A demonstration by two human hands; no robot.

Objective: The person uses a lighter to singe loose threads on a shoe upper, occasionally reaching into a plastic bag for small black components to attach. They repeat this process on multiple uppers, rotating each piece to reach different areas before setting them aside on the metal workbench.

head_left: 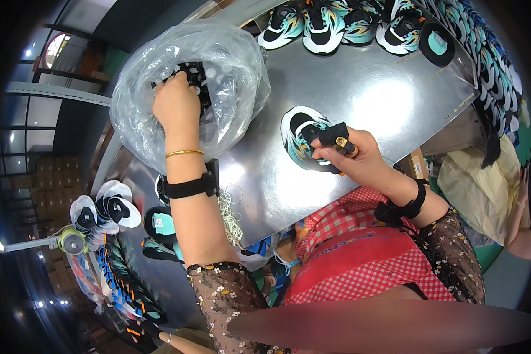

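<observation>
My left hand [177, 106] reaches into a clear plastic bag [242, 76] at the upper left. Its fingers are closed at the small black pieces [202, 88] inside; fingertips are partly hidden. My right hand [357, 152] is closed around a short black tool [344, 146] with a brass-coloured round end. Black material shows at the tool's upper side. Just left of and partly under that hand, a white, black and teal shoe upper [297, 127] lies on the metal table [259, 194].
Several shoe uppers [323, 29] line the table's far edge, beside a round black piece with a teal patch [437, 45]. More uppers are stacked at the right [495, 71]. Pale elastic loops [230, 215] hang by my left forearm. Another person's arm [520, 218] shows at far right.
</observation>
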